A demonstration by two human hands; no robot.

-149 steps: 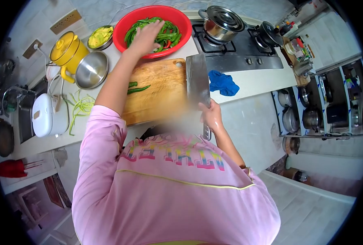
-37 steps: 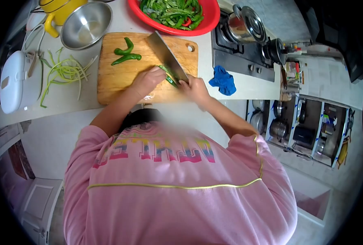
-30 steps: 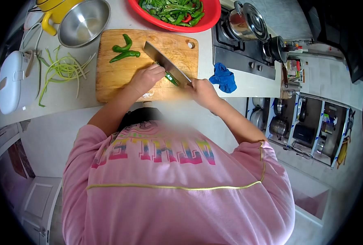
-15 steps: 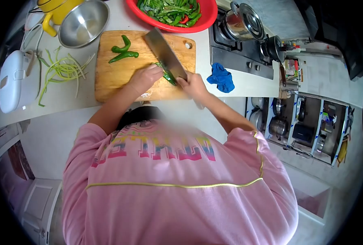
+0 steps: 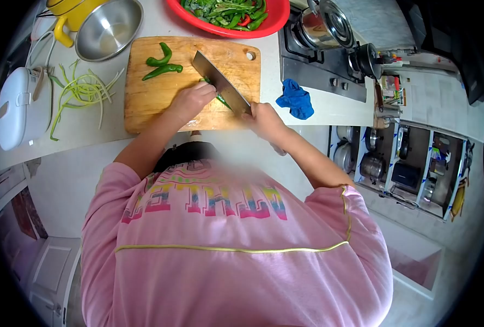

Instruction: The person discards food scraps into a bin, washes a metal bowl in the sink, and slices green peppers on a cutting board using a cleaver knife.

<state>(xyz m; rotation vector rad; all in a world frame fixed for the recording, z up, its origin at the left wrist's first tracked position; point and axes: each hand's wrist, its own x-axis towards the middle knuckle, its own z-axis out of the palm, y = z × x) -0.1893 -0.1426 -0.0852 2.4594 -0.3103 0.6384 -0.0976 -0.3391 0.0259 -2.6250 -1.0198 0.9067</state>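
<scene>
My right hand (image 5: pixel 265 119) grips the handle of a cleaver (image 5: pixel 220 80), its broad blade slanting up and left across the wooden cutting board (image 5: pixel 144 109). Beside the blade, my left hand (image 5: pixel 194 101) has its fingers curled down on a green pepper (image 5: pixel 221 100). Part of that pepper shows at the blade's edge; the rest is hidden by the fingers and the blade. Toward the board's upper left lie a curved green pepper (image 5: pixel 162 55) and a straighter green pepper (image 5: pixel 163 71), both whole and apart from my hands.
Behind the board stands a red basin (image 5: pixel 220 31) of green peppers. A steel bowl (image 5: pixel 110 32), yellow pot (image 5: pixel 77 13), pale green stalks (image 5: pixel 84 92) and white appliance (image 5: pixel 21 111) are leftward. To the right are a blue cloth (image 5: pixel 295 100) and a gas stove (image 5: pixel 326 76) with pots.
The cleaver's blade has dropped lower and its tip has moved down, closer to my left fingers. My right hand has shifted slightly right and down. The left hand keeps holding the pepper.
</scene>
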